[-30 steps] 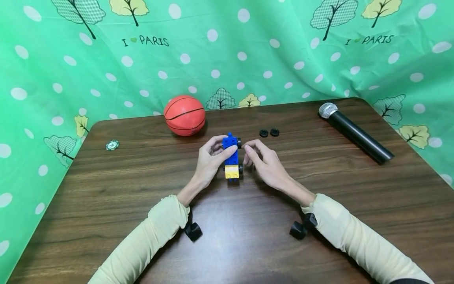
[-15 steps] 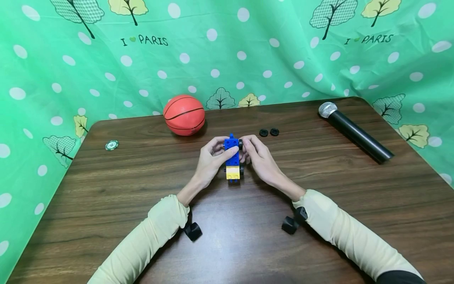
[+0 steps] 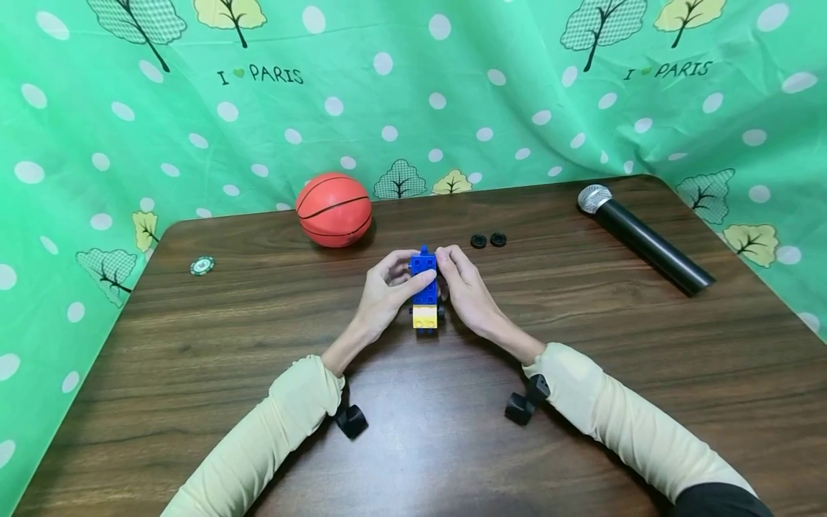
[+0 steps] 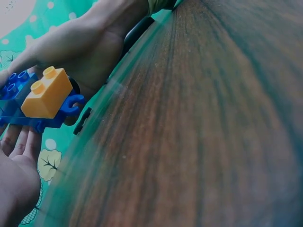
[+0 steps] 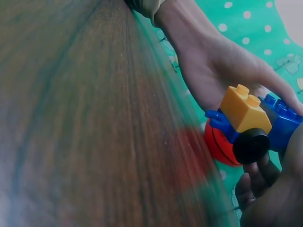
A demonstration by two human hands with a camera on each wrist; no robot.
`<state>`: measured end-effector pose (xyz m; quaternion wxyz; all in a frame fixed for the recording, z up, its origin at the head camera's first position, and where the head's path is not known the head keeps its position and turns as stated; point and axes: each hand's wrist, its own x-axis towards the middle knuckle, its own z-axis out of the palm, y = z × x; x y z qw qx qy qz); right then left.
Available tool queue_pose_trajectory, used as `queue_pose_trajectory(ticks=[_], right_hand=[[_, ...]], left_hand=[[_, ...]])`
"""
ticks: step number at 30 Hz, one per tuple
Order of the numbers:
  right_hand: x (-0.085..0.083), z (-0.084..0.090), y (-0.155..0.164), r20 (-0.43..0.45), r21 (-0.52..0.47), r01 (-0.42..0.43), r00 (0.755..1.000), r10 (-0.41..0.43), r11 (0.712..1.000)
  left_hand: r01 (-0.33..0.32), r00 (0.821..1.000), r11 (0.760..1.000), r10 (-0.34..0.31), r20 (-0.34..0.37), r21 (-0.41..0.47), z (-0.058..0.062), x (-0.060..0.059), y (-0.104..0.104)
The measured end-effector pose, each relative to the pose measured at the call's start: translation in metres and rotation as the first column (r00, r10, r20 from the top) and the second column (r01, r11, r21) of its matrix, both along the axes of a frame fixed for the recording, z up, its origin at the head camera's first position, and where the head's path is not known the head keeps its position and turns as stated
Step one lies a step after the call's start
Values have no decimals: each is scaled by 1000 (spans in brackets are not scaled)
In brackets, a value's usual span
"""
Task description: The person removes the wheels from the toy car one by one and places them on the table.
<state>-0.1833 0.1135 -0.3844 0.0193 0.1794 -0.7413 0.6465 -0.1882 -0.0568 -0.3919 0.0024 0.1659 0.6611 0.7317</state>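
Observation:
A blue toy car built of blocks, with a yellow sloped brick at its near end, stands between both hands. My left hand grips it from the left, thumb across the blue studded top and fingers along the side. My right hand holds the far right side, thumb and forefinger over the spot of the far wheel, which they hide. A black wheel shows at the near right corner in the right wrist view. A blue hook-shaped coupling sticks out behind the yellow brick in the left wrist view.
Two loose black wheels lie beyond the right hand. A red toy basketball sits at the back left, and a green-white poker chip at far left. A black microphone lies on the right of the wooden table.
My right hand has moved left to the car and its fingertips now cover the far right wheel, which showed before. The left hand keeps its grip; the car has shifted slightly right.

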Motion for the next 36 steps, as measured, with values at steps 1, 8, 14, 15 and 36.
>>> queue_pose_trajectory(ticks=[1,8,14,15,36], right_hand=[[0,0,-1,3,-3,0,1000,0,1000],[1,0,-2,-15,38,43,999,-42,998],[3,-2,-2,-124,128,150,983,-134,980],[3,-2,-2,-151,146,169,978,-147,975],[-2,-3,8,-477,414,296,876,-72,861]], left_hand=[[2,1000,1000,-2,1,1,0,0,0],[33,999,999,-33,12,18,0,0,0],[45,999,999,-46,17,24,-2,0,0],[48,999,999,-48,19,24,-2,0,0],[155,975,986,-162,152,58,-3,-1,-2]])
